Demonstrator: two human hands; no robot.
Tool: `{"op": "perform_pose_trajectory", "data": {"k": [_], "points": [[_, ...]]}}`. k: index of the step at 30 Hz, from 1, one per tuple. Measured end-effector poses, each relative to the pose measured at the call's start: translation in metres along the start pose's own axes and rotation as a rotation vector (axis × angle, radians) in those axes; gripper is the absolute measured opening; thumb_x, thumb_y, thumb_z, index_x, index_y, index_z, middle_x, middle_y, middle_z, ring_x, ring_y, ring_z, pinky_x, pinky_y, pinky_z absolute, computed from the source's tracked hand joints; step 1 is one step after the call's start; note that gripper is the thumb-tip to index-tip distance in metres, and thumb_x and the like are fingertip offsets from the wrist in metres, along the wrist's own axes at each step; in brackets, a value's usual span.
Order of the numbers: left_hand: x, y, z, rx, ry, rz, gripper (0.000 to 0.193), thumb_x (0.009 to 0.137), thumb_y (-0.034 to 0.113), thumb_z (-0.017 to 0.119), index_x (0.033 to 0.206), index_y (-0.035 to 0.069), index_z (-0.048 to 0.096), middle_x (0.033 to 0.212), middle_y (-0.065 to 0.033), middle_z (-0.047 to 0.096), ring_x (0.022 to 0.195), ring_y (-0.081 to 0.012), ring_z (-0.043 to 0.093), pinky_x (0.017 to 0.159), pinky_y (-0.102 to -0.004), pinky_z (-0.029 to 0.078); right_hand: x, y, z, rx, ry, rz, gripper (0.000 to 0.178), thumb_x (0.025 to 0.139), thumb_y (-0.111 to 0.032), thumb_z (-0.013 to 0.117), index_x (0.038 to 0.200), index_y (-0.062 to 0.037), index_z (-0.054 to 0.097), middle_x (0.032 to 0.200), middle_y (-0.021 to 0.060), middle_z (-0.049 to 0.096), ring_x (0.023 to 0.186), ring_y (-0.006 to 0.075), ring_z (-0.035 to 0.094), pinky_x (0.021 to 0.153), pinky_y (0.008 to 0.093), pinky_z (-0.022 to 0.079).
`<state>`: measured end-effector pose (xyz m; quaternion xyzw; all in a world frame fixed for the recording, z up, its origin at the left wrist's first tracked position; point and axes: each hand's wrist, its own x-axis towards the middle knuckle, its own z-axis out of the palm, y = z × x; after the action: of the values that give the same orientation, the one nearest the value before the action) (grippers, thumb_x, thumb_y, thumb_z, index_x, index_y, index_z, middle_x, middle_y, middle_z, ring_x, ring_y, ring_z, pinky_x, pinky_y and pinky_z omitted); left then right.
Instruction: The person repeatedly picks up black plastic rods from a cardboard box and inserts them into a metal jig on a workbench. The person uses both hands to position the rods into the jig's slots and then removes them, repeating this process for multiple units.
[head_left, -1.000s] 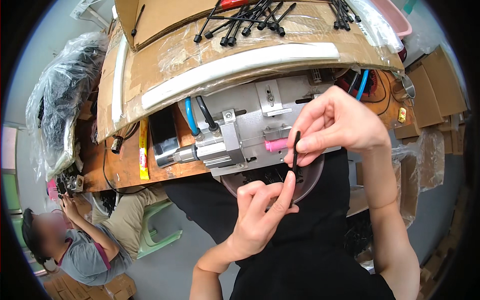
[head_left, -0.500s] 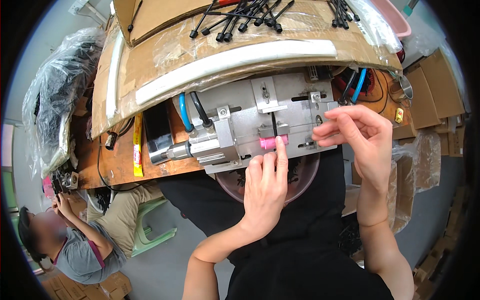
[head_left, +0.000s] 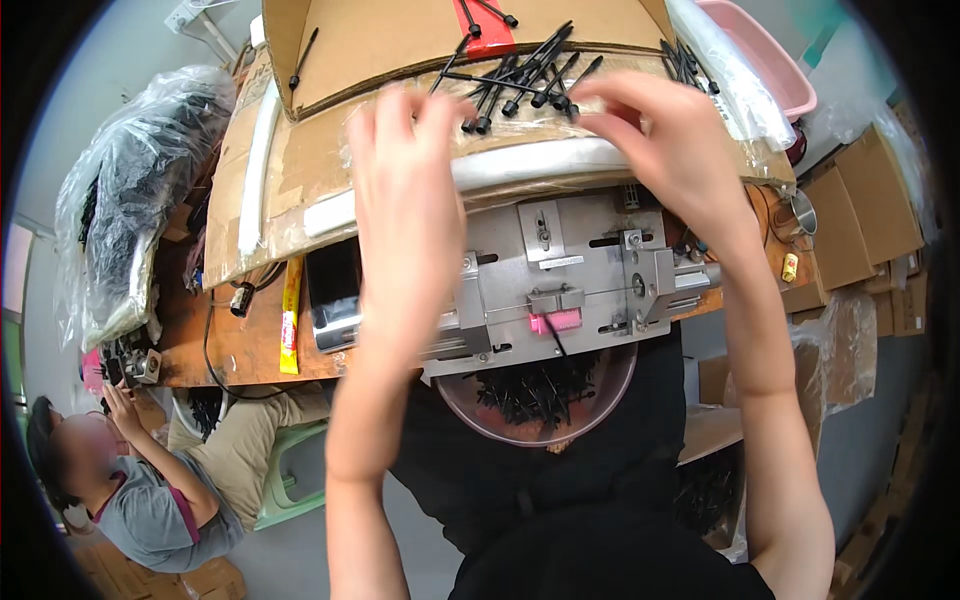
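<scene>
My left hand [head_left: 408, 185], smeared by motion, hangs over the front of the cardboard at the left end of the pile of thin black rods with knobbed heads [head_left: 495, 95]; what its fingers hold is unclear. My right hand [head_left: 665, 135] reaches the pile's right end, thumb and forefinger pinching at the knobbed end of a black rod [head_left: 571, 108]. Below, a metal clamping fixture [head_left: 505, 225] carries a pink block [head_left: 560, 320]. Another black rod [head_left: 555, 335] leans across that block, pointing down toward the bowl [head_left: 625, 390] of black rods in front of the fixture.
The cardboard [head_left: 330, 160] overhangs the fixture's back. A yellow packet [head_left: 291, 320] and a dark phone-like slab [head_left: 333, 285] lie at left on the wooden bench [head_left: 240, 345]. A metal cup [head_left: 803, 212] stands at right. A co-worker [head_left: 165, 490] sits at far left.
Both hands have left the fixture and moved up to the rods on the cardboard. The rod at the pink block now tilts out toward the bowl. The view has shifted slightly.
</scene>
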<state>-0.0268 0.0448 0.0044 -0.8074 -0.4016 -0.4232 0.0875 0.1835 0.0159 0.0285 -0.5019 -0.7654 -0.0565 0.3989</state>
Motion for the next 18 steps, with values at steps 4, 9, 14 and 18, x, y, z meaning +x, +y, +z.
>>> {"op": "perform_pose_trajectory", "data": {"k": [4, 9, 14, 18], "points": [[0.056, -0.048, 0.036, -0.034, -0.197, 0.162, 0.021, 0.081, 0.0, 0.064, 0.1, 0.006, 0.065, 0.095, -0.0099, 0.064, 0.097, -0.031, 0.055, 0.086, -0.0383, 0.043, 0.049, 0.01, 0.015, -0.229, -0.379, -0.061, 0.014, 0.083, -0.017, 0.068, 0.094, -0.0077, 0.069, 0.078, 0.0134, 0.065, 0.071, 0.0291, 0.063, 0.065, 0.0357, 0.049], [0.057, -0.072, 0.025, -0.092, -0.277, 0.161, 0.02, 0.078, 0.002, 0.067, 0.097, 0.006, 0.067, 0.09, -0.0068, 0.066, 0.094, -0.0275, 0.057, 0.084, -0.0367, 0.045, 0.045, 0.043, -0.004, 0.266, -0.243, 0.015, 0.012, 0.091, -0.008, 0.061, 0.094, 0.0031, 0.062, 0.074, 0.0022, 0.06, 0.066, 0.0083, 0.056, 0.059, 0.0235, 0.045], [0.047, -0.089, 0.003, 0.046, -0.255, 0.203, 0.024, 0.079, 0.004, 0.067, 0.102, 0.01, 0.069, 0.102, -0.0067, 0.063, 0.101, -0.0277, 0.055, 0.089, -0.0374, 0.044, 0.017, 0.05, -0.042, 0.453, -0.091, 0.276, 0.017, 0.095, -0.009, 0.057, 0.107, 0.0017, 0.064, 0.084, 0.0056, 0.065, 0.067, 0.0056, 0.054, 0.056, 0.0194, 0.042], [0.037, -0.053, 0.012, -0.192, -0.38, 0.146, 0.023, 0.08, 0.006, 0.069, 0.103, 0.008, 0.066, 0.09, -0.0095, 0.057, 0.085, -0.0244, 0.057, 0.078, -0.0339, 0.047, -0.005, 0.054, -0.045, 0.585, 0.005, 0.261, 0.019, 0.092, -0.014, 0.063, 0.105, -0.0021, 0.067, 0.079, 0.004, 0.066, 0.067, 0.0076, 0.056, 0.057, 0.0207, 0.044]]}}
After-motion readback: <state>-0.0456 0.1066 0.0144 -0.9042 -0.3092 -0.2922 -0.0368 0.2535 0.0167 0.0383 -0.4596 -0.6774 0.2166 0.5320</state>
